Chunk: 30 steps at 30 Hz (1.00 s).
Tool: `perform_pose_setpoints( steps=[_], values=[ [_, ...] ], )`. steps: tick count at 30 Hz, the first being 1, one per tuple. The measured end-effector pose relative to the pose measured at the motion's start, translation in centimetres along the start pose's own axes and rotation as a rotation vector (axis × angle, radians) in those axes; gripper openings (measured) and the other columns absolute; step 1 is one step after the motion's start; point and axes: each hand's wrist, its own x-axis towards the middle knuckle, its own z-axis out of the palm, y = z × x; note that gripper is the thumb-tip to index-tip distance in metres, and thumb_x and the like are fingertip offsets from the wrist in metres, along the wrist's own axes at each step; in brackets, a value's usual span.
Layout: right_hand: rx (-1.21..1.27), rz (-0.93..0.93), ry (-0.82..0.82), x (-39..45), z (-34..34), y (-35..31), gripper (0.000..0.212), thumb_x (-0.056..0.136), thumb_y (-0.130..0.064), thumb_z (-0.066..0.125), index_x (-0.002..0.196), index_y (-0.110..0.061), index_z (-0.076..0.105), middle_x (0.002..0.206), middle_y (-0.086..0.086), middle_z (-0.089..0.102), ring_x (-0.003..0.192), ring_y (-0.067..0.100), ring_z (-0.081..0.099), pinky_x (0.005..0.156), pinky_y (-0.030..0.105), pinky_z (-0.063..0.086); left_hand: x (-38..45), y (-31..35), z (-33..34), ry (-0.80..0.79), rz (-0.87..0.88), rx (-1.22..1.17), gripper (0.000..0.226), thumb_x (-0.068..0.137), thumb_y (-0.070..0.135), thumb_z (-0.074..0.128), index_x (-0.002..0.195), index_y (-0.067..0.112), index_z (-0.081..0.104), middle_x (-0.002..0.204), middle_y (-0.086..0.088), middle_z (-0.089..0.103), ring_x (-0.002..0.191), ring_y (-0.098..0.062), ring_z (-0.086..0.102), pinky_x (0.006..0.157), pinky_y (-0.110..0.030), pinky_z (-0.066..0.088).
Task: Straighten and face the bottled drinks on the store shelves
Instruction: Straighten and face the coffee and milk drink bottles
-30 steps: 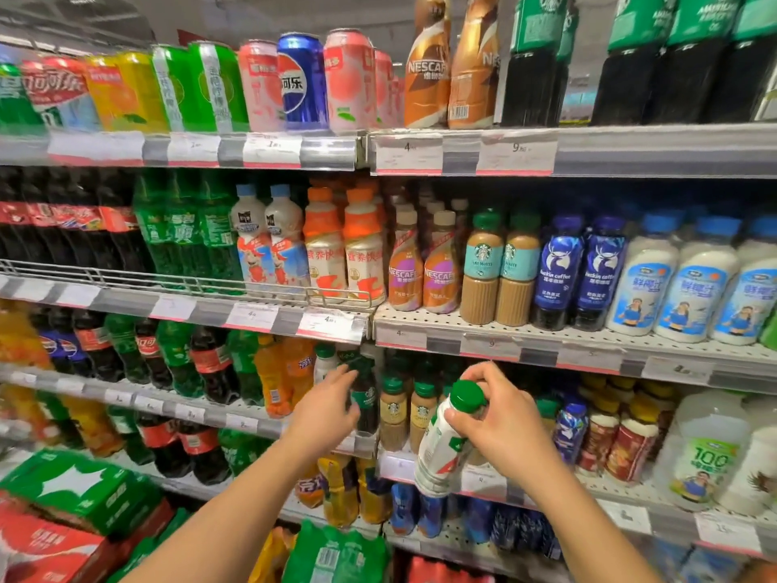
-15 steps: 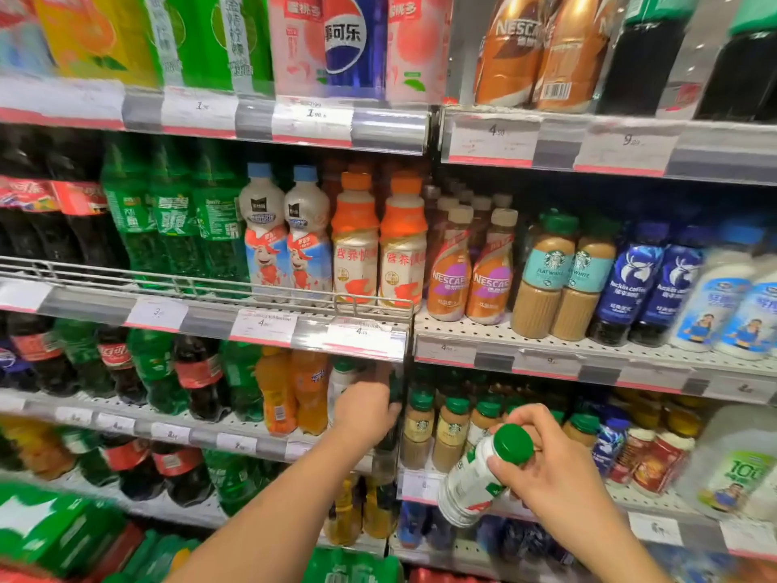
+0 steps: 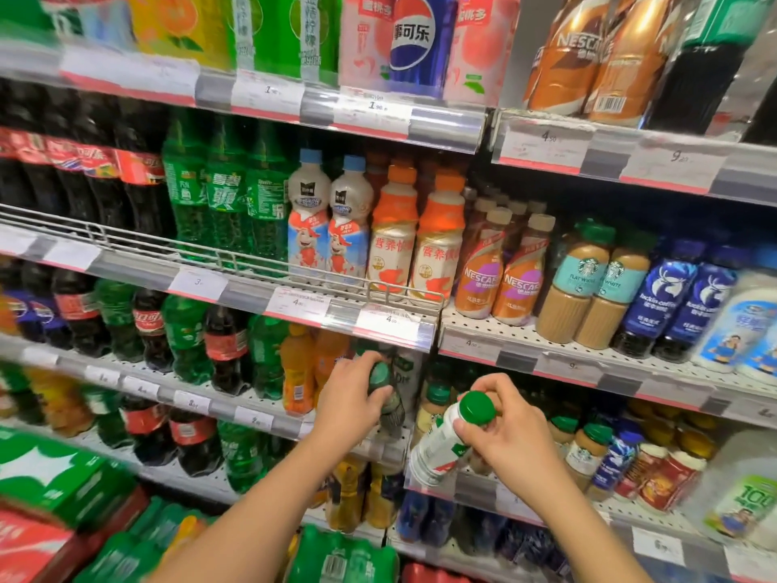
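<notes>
My right hand [image 3: 511, 437] grips a white bottle with a green cap [image 3: 441, 446], tilted with its cap toward me, in front of the lower shelf. My left hand [image 3: 351, 399] grips a dark bottle with a green cap [image 3: 384, 395] at the right end of the soda shelf, tilted outward from the row. Behind that bottle stands another white bottle with a green label [image 3: 410, 372]. Orange drink bottles [image 3: 298, 368] stand just left of my left hand.
Shelves run full of drinks: cola and green soda bottles [image 3: 185, 334] at left, Nescafe bottles [image 3: 500, 279], Starbucks bottles [image 3: 588, 284] and blue coffee bottles [image 3: 672, 300] above right. Small jars [image 3: 584, 452] fill the shelf by my right hand. Green and red cartons [image 3: 50, 477] sit at lower left.
The view has moved closer to the shelves. My left hand reached in and took hold of the dark green-capped bottle, tilting it out. My right hand keeps holding the white bottle.
</notes>
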Motion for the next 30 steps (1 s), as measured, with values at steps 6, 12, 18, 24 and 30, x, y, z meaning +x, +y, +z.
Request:
perform_pose_setpoints(
  steps=[6,12,18,24,30],
  values=[
    [-0.046,-0.035,-0.031,1.0,1.9,0.0,0.031,0.083,-0.035,0.079,0.106,-0.041,0.059,0.080,-0.013,0.070,0.070,-0.001,0.063,0.058,0.017,0.047,-2.9,-0.2,-3.6,0.059,0.010,-0.115,0.039,0.090,0.030,0.073,0.124,0.036,0.053,0.111,0.017,0.063,0.096,-0.006,0.062,0.080,-0.025,0.052],
    [0.002,-0.045,-0.022,2.4,3.7,0.6,0.029,0.085,-0.034,0.079,0.102,-0.039,0.057,0.081,-0.010,0.068,0.068,0.001,0.062,0.059,0.020,0.047,-5.0,-0.7,-6.1,0.129,-0.016,-0.148,0.039,0.091,0.028,0.073,0.124,0.034,0.054,0.110,0.017,0.065,0.096,-0.006,0.063,0.081,-0.027,0.055],
    [0.024,-0.033,-0.013,4.4,5.5,1.2,0.031,0.087,-0.032,0.077,0.108,-0.035,0.055,0.078,-0.007,0.069,0.063,0.006,0.065,0.059,0.026,0.049,-6.4,-1.2,-7.8,0.176,-0.049,-0.160,0.037,0.090,0.027,0.074,0.120,0.038,0.054,0.102,0.023,0.062,0.089,0.000,0.061,0.071,-0.009,0.046],
    [0.001,-0.007,0.017,7.1,7.4,1.1,0.036,0.089,-0.031,0.076,0.118,-0.029,0.053,0.092,-0.005,0.068,0.073,0.010,0.067,0.068,0.034,0.057,-7.2,-1.8,-8.4,0.182,-0.071,-0.136,0.038,0.089,0.027,0.075,0.118,0.039,0.054,0.094,0.031,0.059,0.083,0.008,0.059,0.064,-0.008,0.042],
    [-0.071,0.008,-0.015,9.0,9.9,1.6,0.044,0.091,-0.032,0.073,0.129,-0.024,0.051,0.094,-0.001,0.069,0.078,0.016,0.069,0.074,0.038,0.060,-7.7,-2.1,-8.7,0.186,-0.073,-0.131,0.038,0.087,0.024,0.077,0.116,0.036,0.056,0.096,0.025,0.063,0.081,0.005,0.060,0.067,-0.007,0.045]
  ],
)
